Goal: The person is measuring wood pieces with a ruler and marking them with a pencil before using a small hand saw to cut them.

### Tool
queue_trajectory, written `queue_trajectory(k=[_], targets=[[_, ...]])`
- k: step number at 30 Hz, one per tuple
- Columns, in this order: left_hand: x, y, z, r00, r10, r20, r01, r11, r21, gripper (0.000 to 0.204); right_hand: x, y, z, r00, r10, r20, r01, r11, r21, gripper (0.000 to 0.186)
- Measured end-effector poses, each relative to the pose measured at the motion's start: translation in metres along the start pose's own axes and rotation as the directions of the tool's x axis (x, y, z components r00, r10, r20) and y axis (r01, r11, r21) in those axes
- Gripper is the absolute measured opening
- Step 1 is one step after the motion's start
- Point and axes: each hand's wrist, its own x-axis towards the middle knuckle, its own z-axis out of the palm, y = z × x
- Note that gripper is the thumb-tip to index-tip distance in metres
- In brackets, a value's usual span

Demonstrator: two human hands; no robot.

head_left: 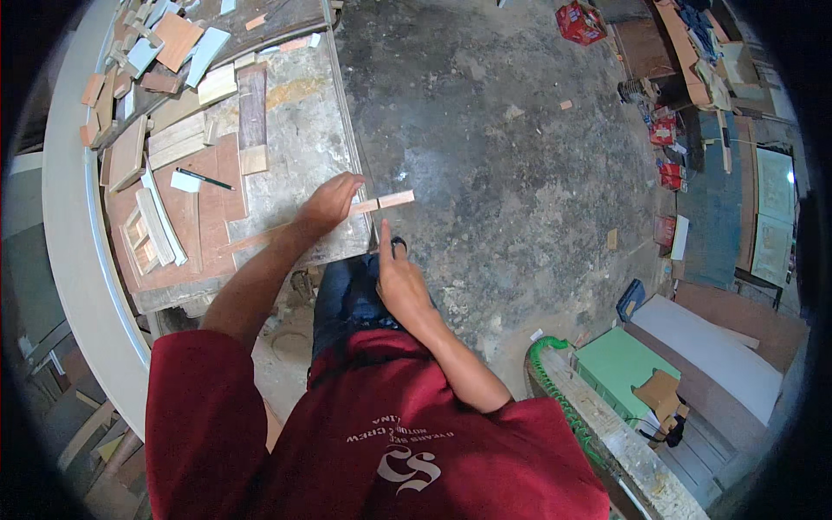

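Dusty concrete floor (485, 113) fills the middle of my view, with a worn workbench (303, 147) on the left side, covered by many wood offcuts (178, 39) and a black pen (205, 179). My left hand (328, 205) lies flat on a thin wooden strip (381, 204), pressing it on the bench edge; its end sticks out over the floor. My right hand (400, 282) is just beside the strip, index finger pointing up to it, holding nothing that I can see.
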Motion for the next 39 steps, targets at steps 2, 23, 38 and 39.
queue_trajectory(k=[2,23,38,39], targets=[[0.003,0.0,0.002,0.997,-0.056,0.043,0.058,0.998,-0.038,0.017,0.02,-0.003,-0.001,0.996,-0.015,-0.084,0.023,0.996,0.089,0.074],[0.007,0.005,0.0,0.999,0.008,0.038,-0.01,0.998,0.055,0.027,0.03,0.012,0.005,0.996,-0.046,-0.077,0.054,0.993,0.107,0.079],[-0.005,-0.008,0.007,0.999,-0.036,0.037,0.035,0.998,0.046,0.03,0.012,-0.001,0.006,0.988,-0.062,-0.143,0.078,0.992,0.103,0.076],[-0.007,-0.008,0.008,0.999,-0.008,-0.034,0.009,1.0,0.029,0.023,-0.003,0.0,0.008,0.997,-0.039,-0.064,0.044,0.995,0.09,0.076]])
